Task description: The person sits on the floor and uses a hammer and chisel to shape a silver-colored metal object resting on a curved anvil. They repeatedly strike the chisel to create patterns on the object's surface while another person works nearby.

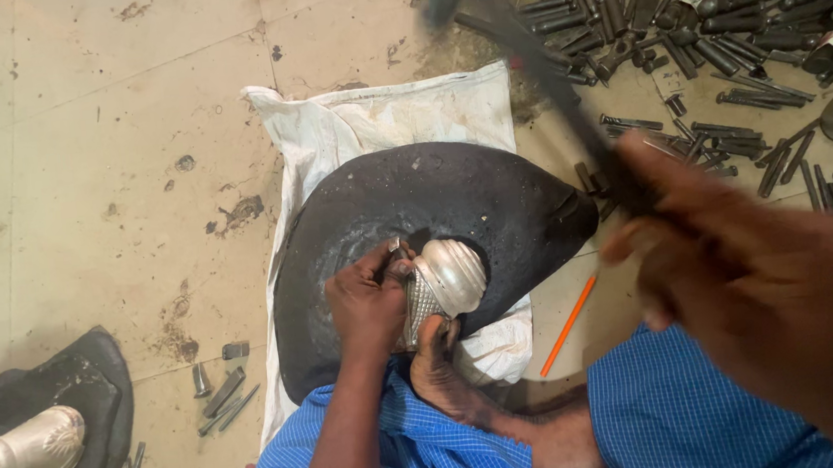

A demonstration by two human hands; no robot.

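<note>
From the head view, the person sits on the floor [75, 123] in blue checked trousers, working a silver metal piece [446, 284] that rests on a dark domed block [434, 202], which lies on a white cloth [356, 119]. The left hand [367, 304] presses on the piece's left side, fingers [379, 265] curled around a small punch [396, 251] set against the metal; 1 bare foot [438, 368] braces the piece from below. The right hand [742, 276] is raised near the camera, fingers closed around the handle of a hammer [520, 44], blurred, its head up at the top edge.

I judge this to be the striking step of chasing the metal: the tool is placed, the hammer lifted. The next blow calls for a true fall onto the punch head, clear of the left fingers, with the piece kept from rocking.

The piece lies under and just right of the left fingers, well apart from the right hand. A heap of dark steel punches [699, 19] lies at the upper right, an orange pencil [567, 324] beside the cloth.
</note>
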